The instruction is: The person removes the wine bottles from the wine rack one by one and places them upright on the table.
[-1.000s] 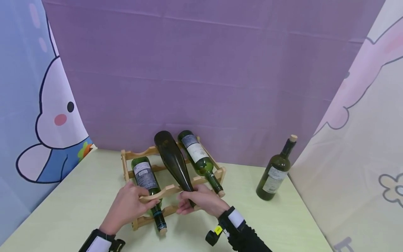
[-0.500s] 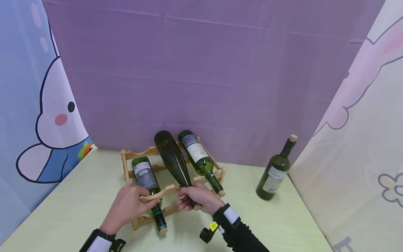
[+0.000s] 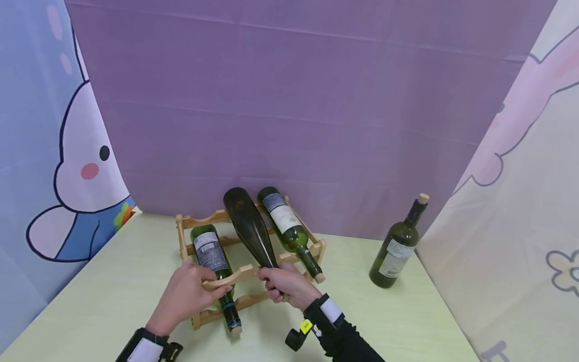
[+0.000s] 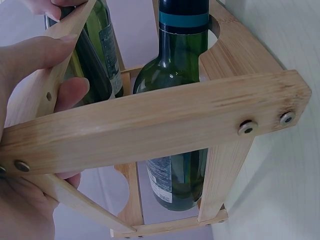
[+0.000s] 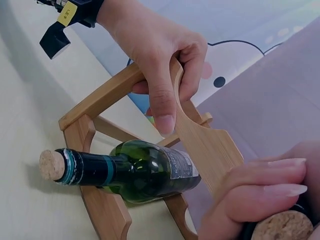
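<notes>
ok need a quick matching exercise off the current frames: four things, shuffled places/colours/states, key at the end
Things
1. left hand
2. right hand
3. rightmost bottle
4. backdrop

Places, colours, states
A. stands upright on the table
B. grips the upper front rail of the wooden rack
C. purple
D. holds the dark bottle by its neck

Pairs: 1-B, 2-D, 3-A, 4-C

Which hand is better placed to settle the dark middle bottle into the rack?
Probably the right hand; its fingers grip the dark middle bottle by the neck, while the left hand holds the rack.
</notes>
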Available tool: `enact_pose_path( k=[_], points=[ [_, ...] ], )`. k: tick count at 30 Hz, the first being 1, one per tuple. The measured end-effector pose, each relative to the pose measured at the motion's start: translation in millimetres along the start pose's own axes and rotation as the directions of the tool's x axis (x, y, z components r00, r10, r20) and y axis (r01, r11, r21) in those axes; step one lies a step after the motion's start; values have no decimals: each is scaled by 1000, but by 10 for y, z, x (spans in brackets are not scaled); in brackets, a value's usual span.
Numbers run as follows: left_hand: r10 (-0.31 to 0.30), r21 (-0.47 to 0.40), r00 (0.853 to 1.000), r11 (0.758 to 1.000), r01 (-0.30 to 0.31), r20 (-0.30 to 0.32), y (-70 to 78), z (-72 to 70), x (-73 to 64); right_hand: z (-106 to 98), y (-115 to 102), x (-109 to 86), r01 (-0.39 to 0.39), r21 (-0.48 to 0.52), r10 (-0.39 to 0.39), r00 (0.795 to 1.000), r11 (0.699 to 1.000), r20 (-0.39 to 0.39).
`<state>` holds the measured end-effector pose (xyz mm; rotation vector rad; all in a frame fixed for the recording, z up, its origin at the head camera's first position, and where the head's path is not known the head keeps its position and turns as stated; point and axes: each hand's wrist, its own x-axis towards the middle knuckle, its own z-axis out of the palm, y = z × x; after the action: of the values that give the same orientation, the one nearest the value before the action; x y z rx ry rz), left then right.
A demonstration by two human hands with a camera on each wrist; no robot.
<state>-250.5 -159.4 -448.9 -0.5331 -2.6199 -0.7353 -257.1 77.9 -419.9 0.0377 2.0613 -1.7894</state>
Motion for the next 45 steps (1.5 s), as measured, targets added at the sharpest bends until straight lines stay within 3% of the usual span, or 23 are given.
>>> enact_pose_path(
  k=[29,45],
  points=[
    [9,-10,1000,1000,-9,-15,-12,11,-23,-100,50,-22,81,-40,-79,995,996,59],
    [-1,-16,1000,1000,1,-15,-5,9,-19,-229,5,-154,110,-115,-105,993,987,55]
  ],
)
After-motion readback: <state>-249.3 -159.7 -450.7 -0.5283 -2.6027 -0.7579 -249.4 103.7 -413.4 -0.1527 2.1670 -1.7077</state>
